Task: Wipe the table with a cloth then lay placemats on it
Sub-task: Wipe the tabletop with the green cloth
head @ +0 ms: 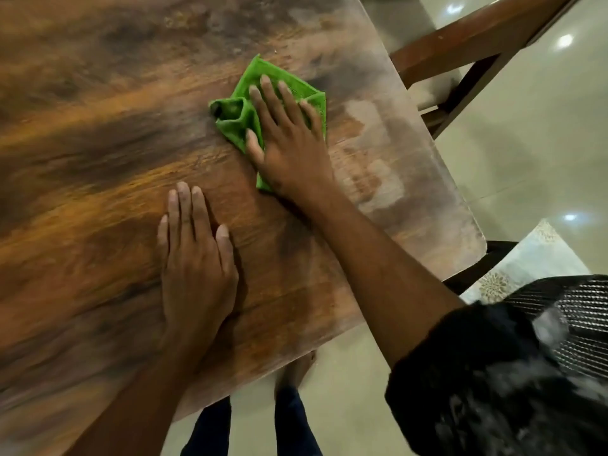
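Observation:
A crumpled green cloth (241,115) lies on the brown wood-grain table (98,143), near its right end. My right hand (289,146) presses flat on the cloth with straight, spread fingers and covers its lower half. My left hand (197,258) rests flat on the bare tabletop, nearer to me and to the left of the cloth, fingers straight and together. No placemat shows in this view.
A wooden chair (467,57) stands beyond the table's right end. A patterned chair seat (526,261) sits by the near right corner. The table's right edge (460,192) runs close to my right hand. Glossy tiled floor (543,143) lies beyond; my feet show below the near edge.

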The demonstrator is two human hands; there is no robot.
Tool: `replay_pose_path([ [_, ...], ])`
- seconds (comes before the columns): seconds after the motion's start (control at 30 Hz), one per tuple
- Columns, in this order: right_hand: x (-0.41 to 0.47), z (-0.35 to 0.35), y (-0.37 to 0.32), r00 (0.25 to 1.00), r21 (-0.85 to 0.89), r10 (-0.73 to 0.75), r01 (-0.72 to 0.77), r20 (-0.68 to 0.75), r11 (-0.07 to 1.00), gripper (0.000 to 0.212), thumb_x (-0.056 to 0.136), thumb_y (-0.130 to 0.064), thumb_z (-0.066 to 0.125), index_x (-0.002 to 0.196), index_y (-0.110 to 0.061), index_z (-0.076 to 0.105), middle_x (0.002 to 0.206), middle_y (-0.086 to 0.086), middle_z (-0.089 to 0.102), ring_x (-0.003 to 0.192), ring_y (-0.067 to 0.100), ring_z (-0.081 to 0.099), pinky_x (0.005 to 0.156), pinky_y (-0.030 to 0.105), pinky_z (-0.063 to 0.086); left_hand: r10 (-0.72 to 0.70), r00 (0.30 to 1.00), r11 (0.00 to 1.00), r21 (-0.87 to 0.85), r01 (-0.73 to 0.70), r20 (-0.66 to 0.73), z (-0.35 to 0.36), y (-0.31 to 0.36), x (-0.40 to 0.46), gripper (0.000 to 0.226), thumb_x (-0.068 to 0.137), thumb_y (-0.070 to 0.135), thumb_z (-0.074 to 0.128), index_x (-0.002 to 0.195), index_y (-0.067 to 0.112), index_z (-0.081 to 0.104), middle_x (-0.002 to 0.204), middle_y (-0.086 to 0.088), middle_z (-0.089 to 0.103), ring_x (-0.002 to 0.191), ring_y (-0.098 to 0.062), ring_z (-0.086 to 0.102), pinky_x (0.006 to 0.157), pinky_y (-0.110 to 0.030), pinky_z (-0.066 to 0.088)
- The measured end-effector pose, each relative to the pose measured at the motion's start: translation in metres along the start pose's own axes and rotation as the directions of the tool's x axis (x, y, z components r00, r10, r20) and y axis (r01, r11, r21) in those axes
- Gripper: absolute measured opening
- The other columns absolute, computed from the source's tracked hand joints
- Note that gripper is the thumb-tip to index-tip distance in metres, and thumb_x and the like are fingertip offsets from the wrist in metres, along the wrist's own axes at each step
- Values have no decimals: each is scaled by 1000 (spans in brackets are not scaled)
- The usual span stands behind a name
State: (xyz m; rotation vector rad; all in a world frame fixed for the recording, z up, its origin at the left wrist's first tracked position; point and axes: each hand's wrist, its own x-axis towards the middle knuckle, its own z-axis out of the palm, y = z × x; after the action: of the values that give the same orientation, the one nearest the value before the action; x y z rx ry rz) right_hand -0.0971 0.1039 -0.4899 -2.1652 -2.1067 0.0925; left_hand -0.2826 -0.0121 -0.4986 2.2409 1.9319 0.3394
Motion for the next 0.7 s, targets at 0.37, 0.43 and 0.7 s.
replay_pose_path([
  [0.37,-143,-21,89,996,17,24,-26,83,1000,73,110,-53,39,174,-28,14,182,-5,5,169,16,0,135,47,12,-14,999,999,35,12,49,4,0,3,66,113,38,20,169,4,12,179,-11,7,166,-22,2,134,-46,11],
  [0.43,-104,-16,92,999,30,11,-12,41,999,72,110,-54,35,173,-28,16,182,-4,7,169,16,3,135,45,10,-9,999,999,37,7,49,4,-1,4,67,112,37,22,169,4,11,179,-12,6,166,-23,1,134,-47,11],
  [0.7,80,-4,91,997,11,-62,62,40,998,69,108,-57,22,172,-32,23,181,-6,16,167,17,13,130,42,16,5,998,999,34,-7,63,4,-1,3,66,111,34,26,169,4,13,179,-11,7,166,-22,2,134,-49,15],
])
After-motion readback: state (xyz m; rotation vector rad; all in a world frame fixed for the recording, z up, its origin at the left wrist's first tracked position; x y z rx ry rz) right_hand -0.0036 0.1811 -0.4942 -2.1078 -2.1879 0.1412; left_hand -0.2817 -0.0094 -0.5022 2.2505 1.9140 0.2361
